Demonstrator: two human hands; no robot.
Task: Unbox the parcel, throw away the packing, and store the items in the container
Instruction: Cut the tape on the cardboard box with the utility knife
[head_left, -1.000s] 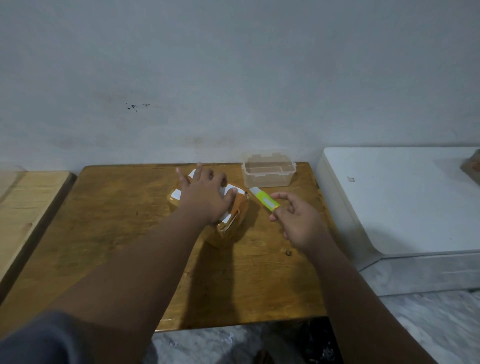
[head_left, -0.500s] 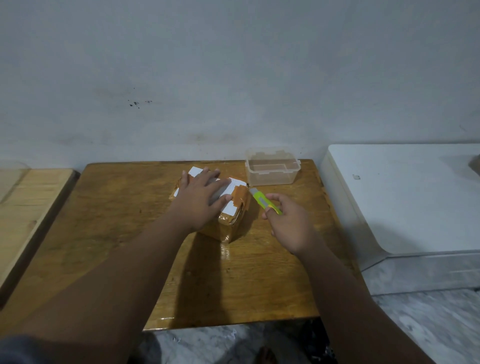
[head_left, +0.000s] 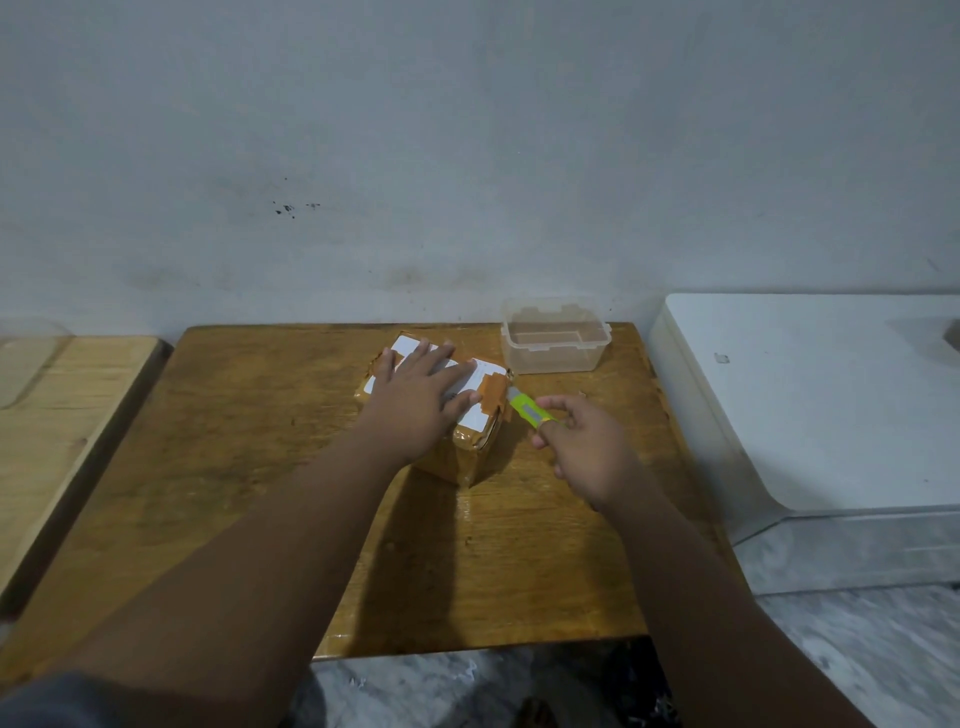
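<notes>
A brown taped parcel (head_left: 470, 457) with a white label sits near the middle of the wooden table (head_left: 249, 467). My left hand (head_left: 415, 405) lies flat on its top, fingers spread, pressing it down. My right hand (head_left: 587, 447) grips a yellow-green box cutter (head_left: 527, 410), whose tip touches the parcel's right top edge by a strip of brown tape. A clear plastic container (head_left: 555, 338) without a lid stands at the table's far right, just behind the cutter.
A white appliance (head_left: 810, 395) stands close to the table's right side. A lighter wooden surface (head_left: 57, 415) adjoins the table on the left. The wall runs right behind the table. Marble floor shows below the front edge.
My right hand has brought the cutter leftward until its tip meets the parcel's right edge. My left hand has shifted a little on the parcel's top and flattened.
</notes>
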